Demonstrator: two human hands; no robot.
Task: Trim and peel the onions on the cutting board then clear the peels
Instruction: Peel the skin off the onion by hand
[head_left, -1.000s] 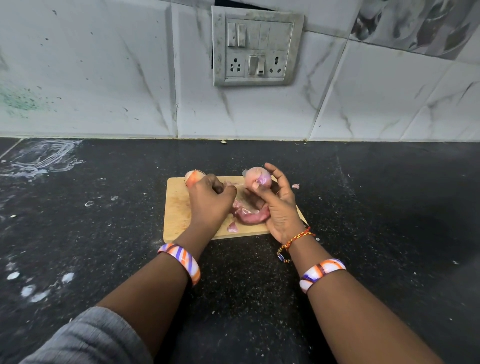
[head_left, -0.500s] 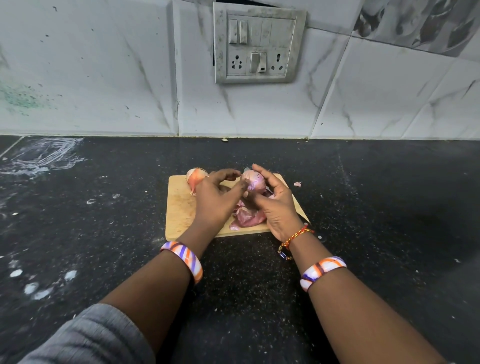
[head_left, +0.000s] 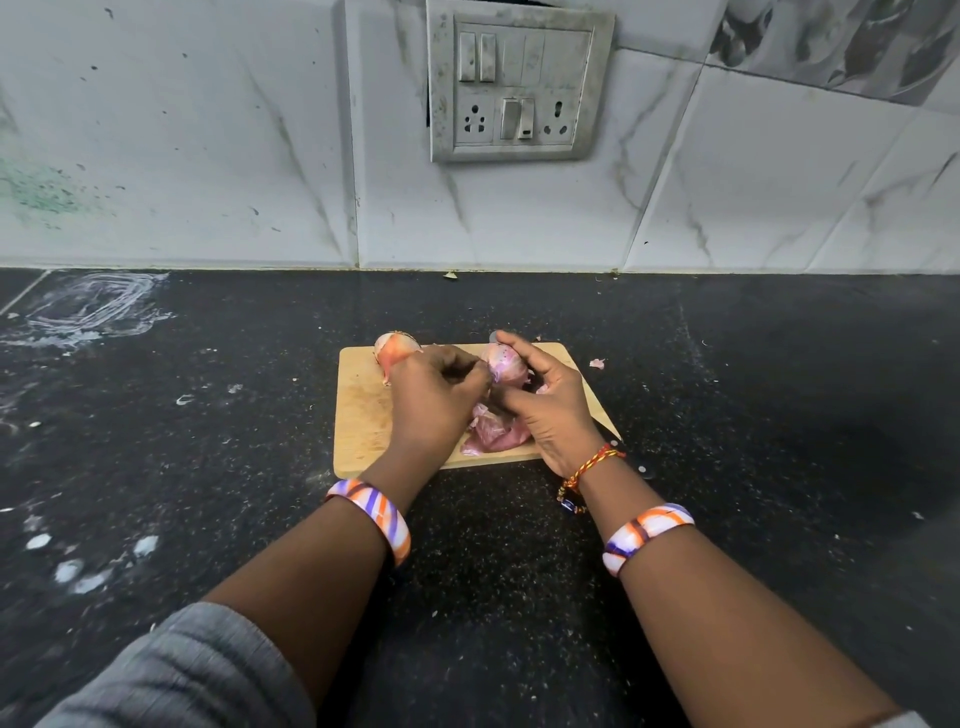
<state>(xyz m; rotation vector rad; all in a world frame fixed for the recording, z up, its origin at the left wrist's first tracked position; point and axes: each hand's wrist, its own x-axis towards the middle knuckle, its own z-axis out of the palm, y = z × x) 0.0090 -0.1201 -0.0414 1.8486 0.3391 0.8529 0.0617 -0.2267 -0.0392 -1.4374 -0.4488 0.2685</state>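
Right hand (head_left: 550, 410) grips the onion (head_left: 503, 366); left hand (head_left: 434, 400) apparently pinches its skin.

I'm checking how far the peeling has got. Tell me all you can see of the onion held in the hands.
The onion is small, round and pinkish purple, glossy where the skin is off. It is held above the far part of the cutting board. The right hand cups it from the right, fingers curled over its top. The left hand pinches at its left side. Its underside is hidden. Loose peels lie on the board below it.
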